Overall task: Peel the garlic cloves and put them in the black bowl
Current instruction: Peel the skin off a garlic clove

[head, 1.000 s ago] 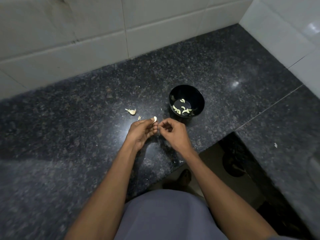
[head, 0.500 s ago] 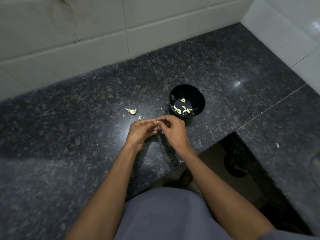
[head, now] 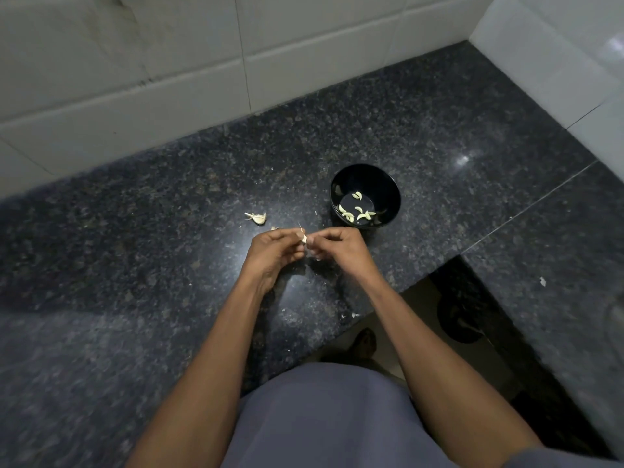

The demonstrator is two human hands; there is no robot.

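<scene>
One unpeeled clove [head: 257,217] lies on the surface [head: 135,265] left of the hands. The left hand [head: 273,255] and right hand [head: 337,249] pinch a clove [head: 304,238] between them, mid-peel. Right of them, near the front edge, the bowl [head: 388,184] holds several peeled cloves [head: 358,212]; at least two remain.

The scene is dim, lit from overhead. Small bright glints sit on the polished dark surface [head: 422,136], one right of the bowl [head: 365,196], and a softer sheen spreads below the hands. Tile lines on the wall [head: 169,62] bow with wide-angle distortion. The lower left corner is smeared and soft.
</scene>
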